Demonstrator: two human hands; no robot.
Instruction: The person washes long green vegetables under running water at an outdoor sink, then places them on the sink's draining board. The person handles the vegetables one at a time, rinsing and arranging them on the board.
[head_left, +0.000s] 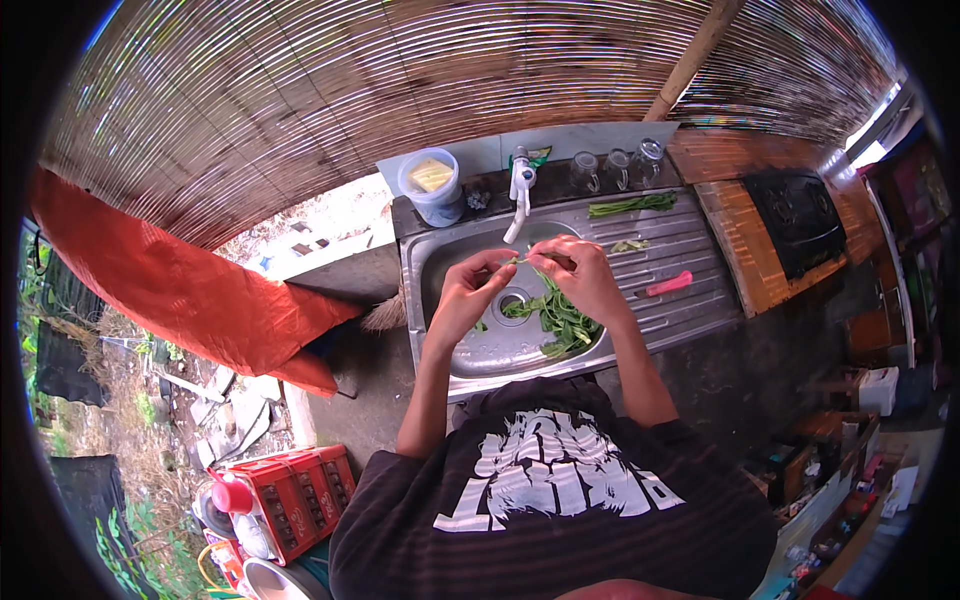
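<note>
Over the sink basin (470,350) | left hand (462,295) and right hand (580,275) each pinch an end of one green stalk (528,258), grip clenched on it, held taut below the tap (520,190) | leaf pile (555,318) beside the drain, so scraps fall in | trimmed stems (630,205) and pink tool (668,284) right of the basin.

Both hands (left hand (468,296), right hand (580,272)) pinch a green stem (530,262) over the sink (450,250).

Both hands (462,297) (583,272) raised together, fingertips pinched, forearms converging inward.
</note>
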